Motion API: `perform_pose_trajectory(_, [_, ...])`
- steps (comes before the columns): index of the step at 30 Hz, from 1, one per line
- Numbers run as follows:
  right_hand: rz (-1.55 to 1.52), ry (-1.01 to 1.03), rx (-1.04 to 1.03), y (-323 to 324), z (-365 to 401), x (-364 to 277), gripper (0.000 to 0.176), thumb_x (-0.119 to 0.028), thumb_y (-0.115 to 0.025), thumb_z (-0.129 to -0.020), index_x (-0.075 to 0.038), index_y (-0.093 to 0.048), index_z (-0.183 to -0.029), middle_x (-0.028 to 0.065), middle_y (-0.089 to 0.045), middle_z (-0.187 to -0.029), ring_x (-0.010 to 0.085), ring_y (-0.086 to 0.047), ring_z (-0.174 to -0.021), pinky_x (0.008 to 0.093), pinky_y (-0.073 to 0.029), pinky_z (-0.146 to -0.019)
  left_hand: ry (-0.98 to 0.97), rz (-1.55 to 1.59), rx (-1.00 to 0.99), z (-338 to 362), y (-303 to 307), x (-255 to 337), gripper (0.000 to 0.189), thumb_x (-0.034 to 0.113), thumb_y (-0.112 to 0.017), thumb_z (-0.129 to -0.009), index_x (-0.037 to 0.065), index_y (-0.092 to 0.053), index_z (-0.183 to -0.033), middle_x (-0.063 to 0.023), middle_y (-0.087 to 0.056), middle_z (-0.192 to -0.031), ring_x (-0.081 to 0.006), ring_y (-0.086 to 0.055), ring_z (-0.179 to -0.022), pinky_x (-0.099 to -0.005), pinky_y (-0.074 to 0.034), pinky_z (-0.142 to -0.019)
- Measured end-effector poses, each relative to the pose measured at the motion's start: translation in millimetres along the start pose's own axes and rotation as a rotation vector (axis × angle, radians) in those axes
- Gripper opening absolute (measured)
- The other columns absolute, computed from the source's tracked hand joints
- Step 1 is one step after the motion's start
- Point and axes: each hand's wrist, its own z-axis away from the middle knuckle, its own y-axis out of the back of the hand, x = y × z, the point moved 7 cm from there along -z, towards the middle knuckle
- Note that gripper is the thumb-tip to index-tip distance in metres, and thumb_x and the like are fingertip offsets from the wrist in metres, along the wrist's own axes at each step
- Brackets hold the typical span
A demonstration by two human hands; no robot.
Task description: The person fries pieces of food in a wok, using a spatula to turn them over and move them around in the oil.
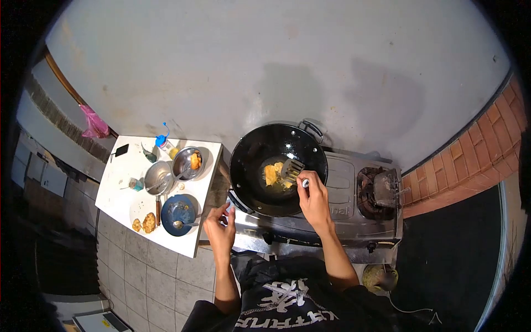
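My right hand [315, 202] is closed around the handle of a slotted spatula [293, 170]. The spatula's head is down in a black wok [249, 152], touching the pieces of golden frying food [271, 176] that lie in oil at its bottom. My left hand [220, 228] is beside the wok's near-left handle [241, 203], its fingers curled. Something small and pale shows at its fingertips, but I cannot make out what it is. The wok sits on the left side of a metal gas stove [343, 191].
To the left, a white table [119, 182] bears a dark blue plate [178, 205], a metal bowl [188, 163], a saucepan [159, 177], fried pieces [149, 222] and a blue-capped bottle [166, 146]. A second burner [370, 191] is at right, near a brick edge [470, 160].
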Motion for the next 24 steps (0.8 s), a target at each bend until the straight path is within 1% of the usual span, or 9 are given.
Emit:
perform_pose_trajectory(7, [0.013,0.035,0.041,7,-3,-7,0.016,0.001,-0.06,-0.091,0.001,-0.052,-0.105,0.019,-0.06,-0.099,0.0383,-0.064,-0.086,0.042,-0.051,-0.07,0.001,0.014,0.001,-3,-5,-6,0.022,0.013,-0.072,-0.085,-0.002,-0.073,-0.101,-0.0086,-0.059,-0.07,-0.0146,-0.047,-0.053,-0.0314,-0.038,-0.051])
perform_pose_trajectory(10, [-0.015,0.023,0.026,2,-1,-4,0.015,0.002,-0.06,-0.091,0.002,-0.053,-0.104,0.0189,-0.06,-0.099,0.0379,-0.063,-0.085,0.0412,-0.051,-0.07,-0.028,0.0,-0.004,-4,-6,-3,0.022,0.014,-0.073,-0.085,-0.001,-0.073,-0.101,-0.0081,-0.059,-0.07,-0.0142,-0.046,-0.052,-0.0313,-0.038,-0.05])
perform_pose_trajectory(12, [-0.054,-0.025,-0.004,-5,-3,3,0.016,0.002,-0.06,-0.091,0.002,-0.053,-0.104,0.0187,-0.06,-0.099,0.0377,-0.063,-0.085,0.0407,-0.051,-0.07,-0.016,-0.005,-0.007,-5,-7,-2,0.022,0.014,-0.073,-0.085,-0.001,-0.073,-0.101,-0.008,-0.059,-0.07,-0.0141,-0.046,-0.051,-0.0313,-0.038,-0.05])
perform_pose_trajectory(13, [-0.038,0.015,0.0,-7,-4,3,0.016,0.002,-0.061,-0.091,0.002,-0.053,-0.105,0.0187,-0.06,-0.099,0.0377,-0.063,-0.085,0.0404,-0.051,-0.07,-0.007,-0.012,-0.008,-6,-7,-2,0.022,0.015,-0.073,-0.085,-0.001,-0.073,-0.101,-0.0079,-0.058,-0.07,-0.0141,-0.046,-0.051,-0.0313,-0.038,-0.05])
perform_pose_trajectory(20, [-0.051,0.032,0.014,-7,-5,1,0.015,0.002,-0.06,-0.091,0.002,-0.053,-0.104,0.019,-0.061,-0.099,0.0364,-0.064,-0.084,0.0394,-0.051,-0.07,-0.021,0.011,-0.019,-11,-5,-3,0.022,0.015,-0.073,-0.085,-0.001,-0.073,-0.1,-0.008,-0.058,-0.07,-0.0139,-0.045,-0.051,-0.0313,-0.037,-0.05])
perform_pose_trajectory(23, [-0.049,0.051,0.039,-6,-1,4,0.013,0.001,-0.06,-0.092,0.002,-0.053,-0.103,0.0183,-0.061,-0.099,0.0345,-0.064,-0.082,0.0369,-0.051,-0.068,0.004,0.02,-0.035,-12,-6,-3,0.022,0.015,-0.073,-0.085,-0.001,-0.073,-0.1,-0.0084,-0.058,-0.07,-0.0144,-0.046,-0.051,-0.0316,-0.037,-0.05])
perform_pose_trajectory(24, [-0.064,0.022,0.036,-6,0,7,0.013,0.001,-0.06,-0.092,0.002,-0.053,-0.103,0.0174,-0.061,-0.098,0.0317,-0.064,-0.079,0.0352,-0.05,-0.066,-0.008,0.015,-0.028,-13,-4,0,0.021,0.014,-0.073,-0.085,-0.001,-0.073,-0.1,-0.0085,-0.058,-0.07,-0.0146,-0.046,-0.051,-0.0317,-0.037,-0.05])
